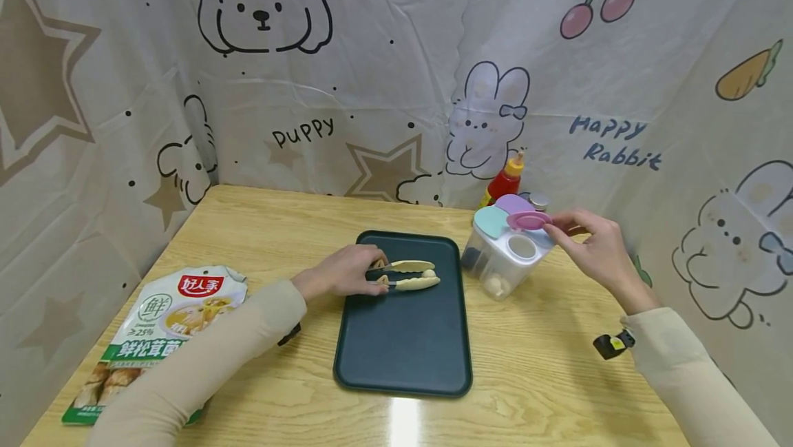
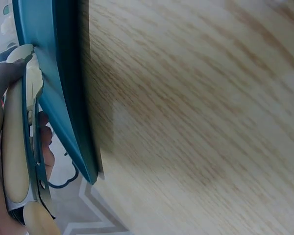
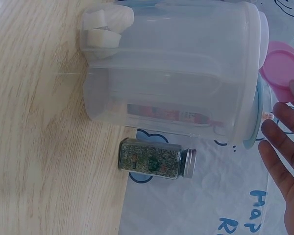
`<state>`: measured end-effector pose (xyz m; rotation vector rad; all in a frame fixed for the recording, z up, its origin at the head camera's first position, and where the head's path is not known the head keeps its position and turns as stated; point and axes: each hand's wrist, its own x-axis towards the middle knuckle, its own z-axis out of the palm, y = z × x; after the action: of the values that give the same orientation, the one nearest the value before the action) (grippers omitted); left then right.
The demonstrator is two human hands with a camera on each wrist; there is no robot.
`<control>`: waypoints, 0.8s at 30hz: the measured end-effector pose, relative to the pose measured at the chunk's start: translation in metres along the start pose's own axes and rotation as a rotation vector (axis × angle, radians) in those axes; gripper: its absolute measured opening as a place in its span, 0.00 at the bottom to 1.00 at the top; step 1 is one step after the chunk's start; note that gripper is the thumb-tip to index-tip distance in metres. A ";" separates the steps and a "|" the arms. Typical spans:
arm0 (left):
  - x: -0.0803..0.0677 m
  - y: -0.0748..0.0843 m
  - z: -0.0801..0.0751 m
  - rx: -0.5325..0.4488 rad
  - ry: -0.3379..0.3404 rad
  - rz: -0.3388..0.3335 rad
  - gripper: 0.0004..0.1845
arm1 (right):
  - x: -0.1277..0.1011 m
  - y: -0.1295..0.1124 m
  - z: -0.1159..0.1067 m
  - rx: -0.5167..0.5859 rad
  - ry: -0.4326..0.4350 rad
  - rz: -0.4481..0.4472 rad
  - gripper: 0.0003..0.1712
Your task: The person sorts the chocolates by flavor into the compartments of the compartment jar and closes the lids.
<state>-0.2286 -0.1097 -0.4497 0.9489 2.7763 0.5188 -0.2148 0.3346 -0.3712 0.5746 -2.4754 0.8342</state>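
My left hand (image 1: 343,271) grips a pair of tongs (image 1: 405,266) with cream-coloured tips over the upper part of a dark green tray (image 1: 403,344). Near the tong tips shows a small pale piece (image 1: 429,273). With thumb and finger, my right hand (image 1: 591,247) pinches a pink lid (image 1: 529,220), tilted up from a clear container (image 1: 508,261) with several compartments. Below that lid, a round opening (image 1: 522,246) is uncovered. White chunks (image 3: 108,27) lie at the bottom of one compartment. Mint and purple lids cover other openings.
A red sauce bottle (image 1: 503,182) with a yellow cap stands behind the container. Beside the container is a glass spice jar (image 3: 151,157) with a metal cap. A printed food pouch (image 1: 180,323) lies at the left, partly under my left sleeve. Patterned cloth (image 1: 372,34) surrounds the table.
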 end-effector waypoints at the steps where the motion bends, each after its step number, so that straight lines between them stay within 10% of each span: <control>1: 0.000 0.000 0.000 0.000 0.003 0.000 0.27 | 0.000 0.000 0.000 0.001 0.000 -0.001 0.09; 24: 0.007 0.038 -0.041 -0.015 0.141 0.098 0.28 | 0.000 -0.001 0.004 0.000 0.020 0.007 0.08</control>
<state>-0.2233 -0.0889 -0.3977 1.0897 2.8556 0.6437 -0.2154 0.3313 -0.3737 0.5555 -2.4610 0.8385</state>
